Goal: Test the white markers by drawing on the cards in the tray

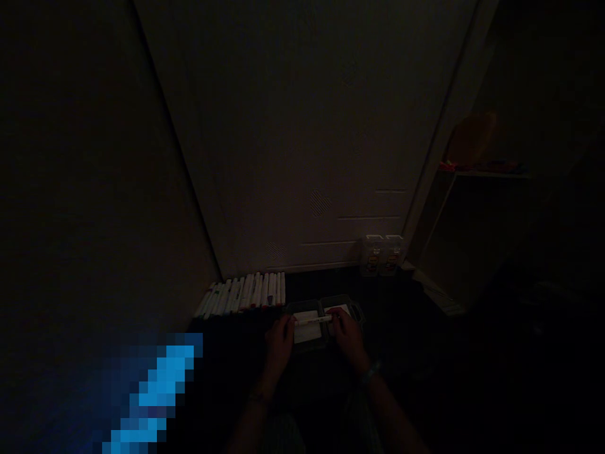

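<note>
A slim white marker (312, 320) is held level between my two hands. The fingers of my left hand (280, 333) close on its left end, and those of my right hand (344, 328) pinch its right end. Below it lies a clear plastic case (311, 345), opened flat, with white paper or card (307, 332) in both halves. To the left, a row of white markers (243, 295) lies side by side against the panel, some showing coloured ends. The light is very dim, so fine details are lost.
Two clear plastic cases (380, 257) with labels stand upright against the pale panel (302, 157). At the right is a shelf (491, 173) with an orange item (471, 135) on it. A bright blue pixelated patch (155, 394) covers the lower left.
</note>
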`<action>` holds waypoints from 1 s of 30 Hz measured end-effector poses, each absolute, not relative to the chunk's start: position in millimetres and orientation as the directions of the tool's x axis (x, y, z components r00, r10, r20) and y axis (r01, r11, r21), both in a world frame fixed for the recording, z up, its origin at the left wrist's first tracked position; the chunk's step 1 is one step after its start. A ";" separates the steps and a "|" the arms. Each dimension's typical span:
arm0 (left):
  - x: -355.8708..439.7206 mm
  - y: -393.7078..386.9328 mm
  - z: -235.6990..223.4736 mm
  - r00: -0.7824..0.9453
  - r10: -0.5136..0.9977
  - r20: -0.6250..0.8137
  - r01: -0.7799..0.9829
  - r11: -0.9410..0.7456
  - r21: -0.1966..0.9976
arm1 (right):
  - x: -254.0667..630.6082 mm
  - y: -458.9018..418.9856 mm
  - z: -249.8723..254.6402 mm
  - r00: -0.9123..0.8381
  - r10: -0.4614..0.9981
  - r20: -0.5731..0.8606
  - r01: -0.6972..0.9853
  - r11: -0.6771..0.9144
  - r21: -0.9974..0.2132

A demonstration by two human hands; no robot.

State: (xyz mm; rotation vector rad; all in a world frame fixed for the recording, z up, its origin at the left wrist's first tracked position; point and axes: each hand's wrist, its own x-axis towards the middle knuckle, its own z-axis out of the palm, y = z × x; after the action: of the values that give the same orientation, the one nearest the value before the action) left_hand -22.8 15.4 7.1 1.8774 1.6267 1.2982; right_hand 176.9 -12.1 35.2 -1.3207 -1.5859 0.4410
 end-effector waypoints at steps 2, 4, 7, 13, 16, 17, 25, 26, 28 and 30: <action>-22.6 14.9 7.9 -0.062 0.912 0.404 0.594 -0.292 0.750 | 176.7 -12.5 35.5 0.079 0.888 0.453 0.530 0.347 -0.773; -22.4 14.5 9.2 -0.058 0.912 0.407 0.582 -0.300 0.756 | 176.6 -13.5 36.0 0.076 0.887 0.455 0.529 0.350 -0.773; -21.9 13.2 12.7 -0.053 0.907 0.418 0.574 -0.315 0.756 | 176.5 -14.8 36.8 0.077 0.888 0.453 0.536 0.346 -0.770; -21.5 10.7 17.7 -0.055 0.909 0.414 0.571 -0.311 0.760 | 176.7 -14.3 37.5 0.074 0.895 0.439 0.537 0.335 -0.774; -21.9 11.9 14.8 -0.050 0.911 0.410 0.580 -0.307 0.755 | 176.9 -14.2 37.8 0.075 0.899 0.432 0.538 0.329 -0.776; -22.1 12.6 13.4 -0.050 0.912 0.406 0.583 -0.303 0.753 | 176.9 -14.4 38.0 0.078 0.900 0.429 0.539 0.324 -0.777; -23.0 15.2 7.3 -0.052 0.912 0.407 0.585 -0.302 0.752 | 176.0 -15.0 37.8 0.094 0.908 0.408 0.538 0.298 -0.788; -23.0 15.0 7.5 -0.061 0.908 0.413 0.586 -0.303 0.751 | 175.8 -14.9 37.5 0.092 0.908 0.408 0.539 0.298 -0.788; -23.0 14.5 8.4 -0.064 0.906 0.419 0.589 -0.305 0.749 | 175.6 -14.6 36.8 0.092 0.905 0.415 0.541 0.304 -0.784; -22.9 13.9 9.6 -0.046 0.909 0.414 0.584 -0.312 0.749 | 175.5 -14.3 36.2 0.104 0.901 0.421 0.544 0.303 -0.782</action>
State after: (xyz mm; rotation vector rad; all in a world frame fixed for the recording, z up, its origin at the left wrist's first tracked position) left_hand -22.9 13.9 9.6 1.8899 1.5826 1.2973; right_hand 175.5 -14.3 36.2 -1.3646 -1.5661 0.4459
